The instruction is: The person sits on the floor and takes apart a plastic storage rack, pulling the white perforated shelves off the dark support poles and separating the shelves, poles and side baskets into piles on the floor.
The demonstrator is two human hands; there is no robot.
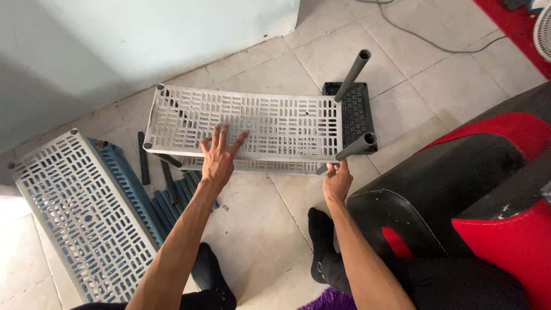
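A white slotted plastic shelf panel (270, 117) stands raised off the tiled floor. My left hand (218, 156) lies flat on its front part, fingers spread. At the shelf's front right corner my right hand (337, 181) is closed around the base of a grey tube leg (354, 147). A second grey tube (353, 74) sticks up at the back right corner. A lower white panel edge (258, 166) shows under the shelf.
Another white slotted panel (74, 212) lies on a blue one at the left, with several dark tubes (166, 192) beside it. A black slotted panel (356, 115) lies behind the shelf. A black and red seat (459, 189) fills the right. A cable (425, 40) crosses the floor.
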